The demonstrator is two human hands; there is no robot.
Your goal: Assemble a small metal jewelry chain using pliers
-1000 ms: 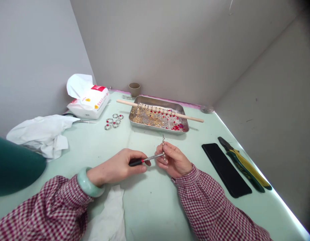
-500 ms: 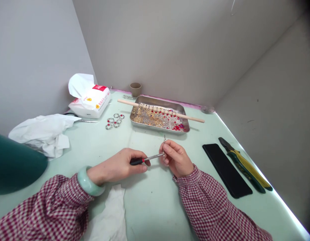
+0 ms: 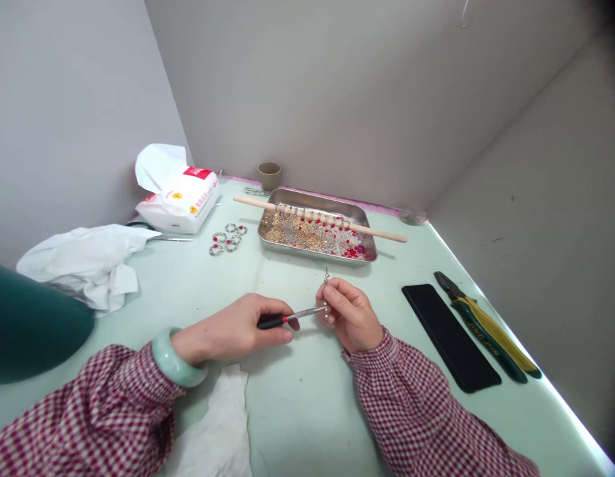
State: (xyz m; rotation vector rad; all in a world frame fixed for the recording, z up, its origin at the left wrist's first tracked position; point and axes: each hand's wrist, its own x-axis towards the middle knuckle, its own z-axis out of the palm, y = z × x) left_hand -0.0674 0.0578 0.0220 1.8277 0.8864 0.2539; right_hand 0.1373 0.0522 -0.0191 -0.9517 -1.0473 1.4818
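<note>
My left hand (image 3: 240, 326) is closed round a slim tool with a black and red handle (image 3: 278, 320); its metal tip reaches right to my other hand. My right hand (image 3: 352, 315) pinches a small beaded wire piece (image 3: 326, 281) that stands upright between finger and thumb, its top loop poking above the fingers. The tool tip touches that piece. Both hands hover just above the pale green table (image 3: 297, 391), in front of a metal tray (image 3: 362, 213) of gold, red and clear beads. A wooden stick (image 3: 387, 233) strung with beads lies across the tray.
Several finished bead rings (image 3: 226, 239) lie left of the tray. A tissue pack (image 3: 181, 194), crumpled white cloth (image 3: 83, 262) and scissors (image 3: 163, 237) sit at left, a small cup (image 3: 269, 175) at the back. A black pad (image 3: 449, 334) and pliers (image 3: 486, 328) lie at right. A tissue (image 3: 221, 430) lies near my left sleeve.
My right hand with the beaded piece has shifted slightly right and up. My left hand and the tool have barely moved.
</note>
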